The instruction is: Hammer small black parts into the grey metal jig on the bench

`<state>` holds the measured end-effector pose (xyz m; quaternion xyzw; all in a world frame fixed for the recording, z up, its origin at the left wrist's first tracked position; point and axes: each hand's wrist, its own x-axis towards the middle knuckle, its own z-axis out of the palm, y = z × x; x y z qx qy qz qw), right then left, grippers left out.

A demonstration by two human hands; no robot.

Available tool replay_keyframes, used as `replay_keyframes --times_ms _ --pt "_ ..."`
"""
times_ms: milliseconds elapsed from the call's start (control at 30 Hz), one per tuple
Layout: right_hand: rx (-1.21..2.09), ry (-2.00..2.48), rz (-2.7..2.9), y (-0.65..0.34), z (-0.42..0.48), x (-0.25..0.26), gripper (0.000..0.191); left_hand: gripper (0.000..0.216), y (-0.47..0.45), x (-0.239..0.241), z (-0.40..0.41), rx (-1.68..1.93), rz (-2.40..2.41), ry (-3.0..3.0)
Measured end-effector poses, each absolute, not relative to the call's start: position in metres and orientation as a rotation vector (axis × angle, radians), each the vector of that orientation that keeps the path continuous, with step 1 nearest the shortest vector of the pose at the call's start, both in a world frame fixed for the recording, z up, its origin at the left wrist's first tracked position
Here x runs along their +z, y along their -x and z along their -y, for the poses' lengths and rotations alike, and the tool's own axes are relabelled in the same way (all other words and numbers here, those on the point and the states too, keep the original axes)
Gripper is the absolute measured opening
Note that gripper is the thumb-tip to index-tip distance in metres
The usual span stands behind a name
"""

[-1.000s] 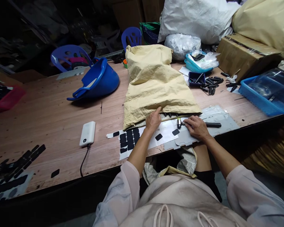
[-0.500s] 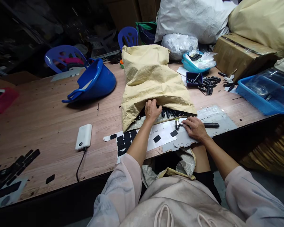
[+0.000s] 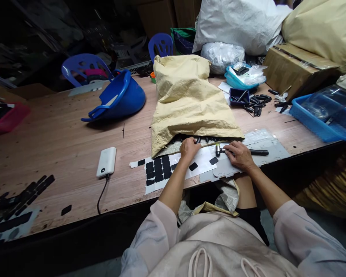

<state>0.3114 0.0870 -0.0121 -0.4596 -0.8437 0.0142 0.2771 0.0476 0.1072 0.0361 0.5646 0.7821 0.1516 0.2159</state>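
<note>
My left hand is just outside the mouth of a yellow woven sack, its fingers closed on a small black cylindrical piece. More black pieces show inside the sack's opening. My right hand is closed over the shaft of a small hammer, which lies on a grey board; the hammer's head points left. Between my arms a white sheet carries black rounded stickers. To the left of my left forearm, a block of several such stickers sits on backing paper.
A white power bank with a cable lies left. Behind it a blue basin is tipped over. At the right stand a small dark box beside loose black pieces, a blue tray and a cardboard box.
My left hand has drawn back from the sack's mouth toward me, and a black piece now shows in its fingers. The right hand stays on the hammer. The view has shifted slightly.
</note>
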Motion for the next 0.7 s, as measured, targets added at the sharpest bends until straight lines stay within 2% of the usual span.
replay_keyframes --times_ms 300,700 --pt "0.031 1.234 2.276 -0.313 -0.088 -0.013 0.021 0.021 -0.01 0.0 -0.023 0.733 -1.729 -1.86" --pt "-0.03 1.179 2.313 -0.318 -0.093 -0.017 0.025 0.017 -0.012 -0.015 -0.02 0.809 -1.718 -1.871"
